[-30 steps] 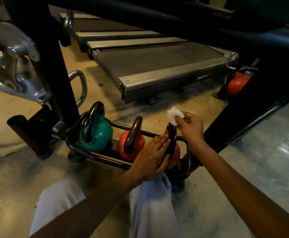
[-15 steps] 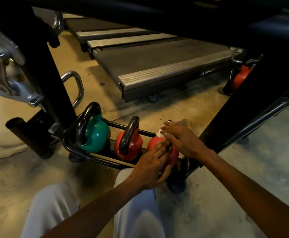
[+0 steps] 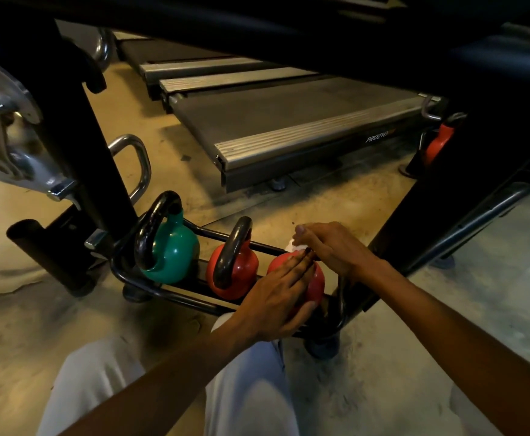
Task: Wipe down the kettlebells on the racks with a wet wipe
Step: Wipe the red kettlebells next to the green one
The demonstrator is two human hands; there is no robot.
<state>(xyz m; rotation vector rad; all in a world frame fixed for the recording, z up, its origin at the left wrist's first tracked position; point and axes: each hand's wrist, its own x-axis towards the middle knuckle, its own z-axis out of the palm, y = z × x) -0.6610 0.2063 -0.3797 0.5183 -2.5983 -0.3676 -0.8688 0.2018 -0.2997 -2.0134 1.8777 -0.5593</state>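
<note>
A low black tube rack (image 3: pixel 162 295) holds three kettlebells: a green one (image 3: pixel 172 250) at the left, a red one (image 3: pixel 235 265) in the middle and a red one (image 3: pixel 315 283) at the right. My left hand (image 3: pixel 281 294) lies flat on the right red kettlebell's body, fingers spread. My right hand (image 3: pixel 329 247) presses a white wet wipe (image 3: pixel 295 245) down on the top of that kettlebell, covering its handle. Only a small corner of the wipe shows under the fingers.
Black machine frame posts (image 3: pixel 77 146) stand at left and right of the rack, with a beam overhead. Treadmill decks (image 3: pixel 288 127) lie behind. Another red kettlebell (image 3: pixel 436 146) sits far right. My light trouser knees (image 3: pixel 248 388) are below, on a concrete floor.
My right hand dropped from above the handle, where it held the wipe up, onto the top of the right red kettlebell. My left hand stayed on its body.
</note>
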